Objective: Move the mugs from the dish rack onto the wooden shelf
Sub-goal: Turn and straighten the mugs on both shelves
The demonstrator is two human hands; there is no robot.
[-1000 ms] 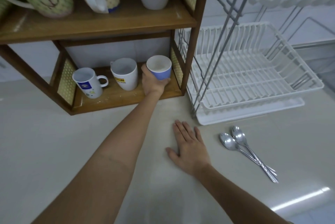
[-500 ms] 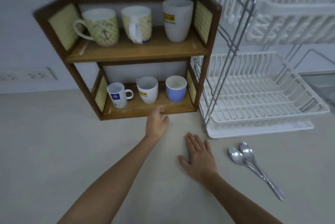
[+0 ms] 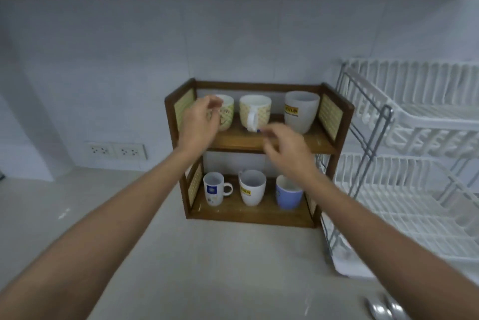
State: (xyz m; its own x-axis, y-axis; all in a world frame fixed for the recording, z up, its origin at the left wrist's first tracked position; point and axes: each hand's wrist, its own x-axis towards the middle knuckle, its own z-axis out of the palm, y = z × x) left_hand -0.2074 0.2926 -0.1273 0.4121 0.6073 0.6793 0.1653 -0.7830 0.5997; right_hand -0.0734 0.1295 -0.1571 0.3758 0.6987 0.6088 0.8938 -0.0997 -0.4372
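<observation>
The wooden shelf (image 3: pixel 259 142) stands against the wall with three mugs on each level. On top are an anchor-patterned mug (image 3: pixel 226 115), a yellow patterned mug (image 3: pixel 255 111) and a tall white mug (image 3: pixel 300 111). Below stand a small white mug (image 3: pixel 213 188), a white mug with a yellow label (image 3: pixel 252 187) and a blue mug (image 3: pixel 288 194). My left hand (image 3: pixel 199 122) is raised before the anchor mug, fingers loosely curled, holding nothing. My right hand (image 3: pixel 285 147) hovers before the upper board, also empty. The white dish rack (image 3: pixel 414 164) at right holds no mugs.
Two wall sockets (image 3: pixel 118 150) sit left of the shelf. Spoons (image 3: pixel 383 310) lie at the bottom right edge of the pale counter (image 3: pixel 181 268). The rack's metal frame (image 3: pixel 373 153) stands close to the shelf's right side.
My left hand let go of the blue mug on the lower level and drew back. Both hands have since lifted off the counter to the upper level, and the view has pulled back.
</observation>
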